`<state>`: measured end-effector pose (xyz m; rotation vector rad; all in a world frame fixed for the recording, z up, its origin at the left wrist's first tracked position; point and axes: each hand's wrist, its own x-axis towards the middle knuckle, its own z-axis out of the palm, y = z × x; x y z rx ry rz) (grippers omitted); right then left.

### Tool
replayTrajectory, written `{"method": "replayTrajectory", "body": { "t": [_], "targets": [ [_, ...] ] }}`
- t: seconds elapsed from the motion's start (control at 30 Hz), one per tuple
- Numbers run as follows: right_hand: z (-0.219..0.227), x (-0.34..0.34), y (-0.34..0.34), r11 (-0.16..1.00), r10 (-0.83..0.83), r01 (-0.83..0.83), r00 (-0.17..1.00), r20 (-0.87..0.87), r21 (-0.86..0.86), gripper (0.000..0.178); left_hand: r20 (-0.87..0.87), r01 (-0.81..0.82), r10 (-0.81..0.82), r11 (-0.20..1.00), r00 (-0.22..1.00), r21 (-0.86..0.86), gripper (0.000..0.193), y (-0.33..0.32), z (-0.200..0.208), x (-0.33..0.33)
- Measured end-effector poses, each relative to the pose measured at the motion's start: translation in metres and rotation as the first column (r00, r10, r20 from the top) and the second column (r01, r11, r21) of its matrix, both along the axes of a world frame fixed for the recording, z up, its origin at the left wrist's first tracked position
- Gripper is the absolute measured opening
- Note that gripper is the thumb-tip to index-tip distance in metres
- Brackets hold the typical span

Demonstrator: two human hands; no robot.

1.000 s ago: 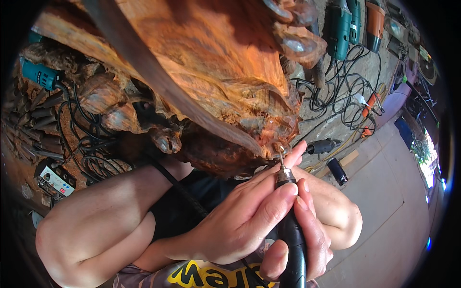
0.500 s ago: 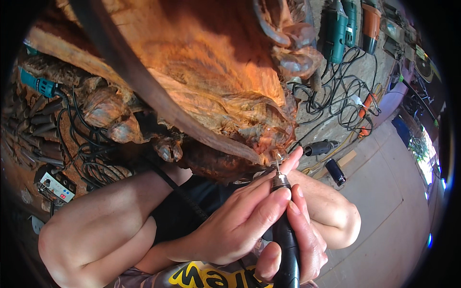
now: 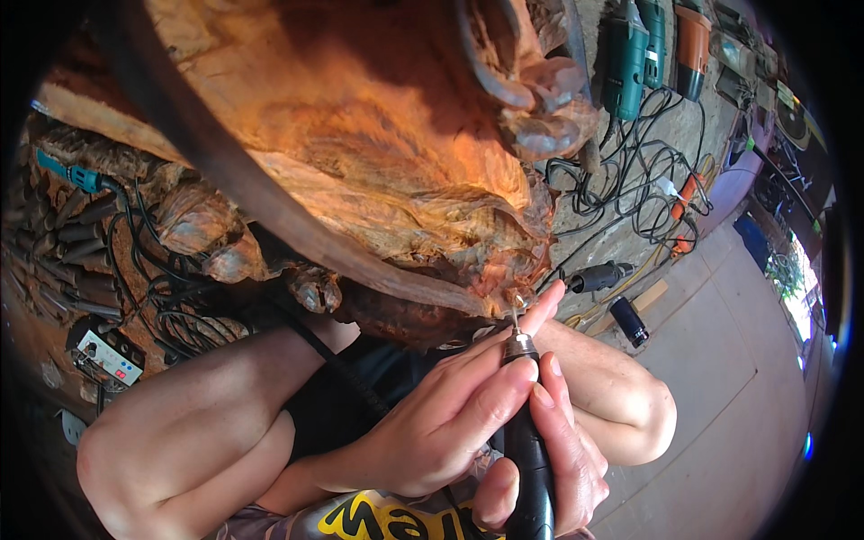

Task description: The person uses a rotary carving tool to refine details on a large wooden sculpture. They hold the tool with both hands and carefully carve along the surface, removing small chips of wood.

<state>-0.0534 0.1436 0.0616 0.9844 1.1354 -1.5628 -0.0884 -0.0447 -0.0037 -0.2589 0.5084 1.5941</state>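
Observation:
A large orange-brown wood carving (image 3: 387, 171) fills the upper middle, with a long curved dark strip (image 3: 297, 216) sweeping down across it. Held at its lower right end is a black rotary tool handpiece (image 3: 528, 445), its silver nose up and its thin bit at the wood; exact contact is too small to tell. My right hand (image 3: 571, 450) is wrapped round the handpiece body. From the left, my left hand (image 3: 436, 409) closes on the front, thumb on the grip, with a finger stretched along the wood behind the bit. Its other fingers are partly hidden.
Green power tools (image 3: 627, 63) and an orange one (image 3: 691, 54) lie at the upper right above tangled black cables (image 3: 630, 180). A dark cylinder (image 3: 628, 322) rests right of my knee. At left are a teal tool (image 3: 72, 171), carving tools (image 3: 81, 243) and a control box (image 3: 110, 355).
The carving appears shifted slightly left and up in the picture. Both hands and the handpiece have moved slightly left, with the same hold and the bit still at the same spot.

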Motion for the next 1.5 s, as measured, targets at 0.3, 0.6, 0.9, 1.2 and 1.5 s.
{"method": "replayTrajectory", "body": {
  "t": [0.3,0.6,0.9,1.2,1.5],
  "targets": [
    [-0.003,0.022,0.001,0.995,-0.097,0.097,0.995,-0.022,-0.034,0.047,0.134,0.033,-0.029,0.999,0.991,-0.03,0.055,-0.003,0.002,-0.001],
    [-0.012,0.003,-0.004,0.743,-0.575,0.66,0.716,0.397,-0.114,0.028,0.196,0.029,-0.025,0.999,0.98,-0.017,0.055,-0.003,0.003,-0.002],
    [-0.012,0.004,-0.004,0.499,-0.71,0.865,0.375,0.596,0.051,0.022,0.107,-0.008,0.004,0.999,0.994,0.04,0.056,-0.006,-0.007,0.002],
    [-0.003,0.021,-0.062,0.456,0.672,0.246,0.535,-0.513,0.855,0.024,0.101,-0.008,0.0,0.997,0.995,0.08,0.056,-0.007,-0.01,0.004],
    [-0.04,-0.006,-0.035,0.455,0.86,0.524,-0.05,-0.508,0.72,0.022,0.096,0.004,-0.013,0.996,0.995,0.094,0.056,-0.006,-0.013,0.001]
  ]
}}
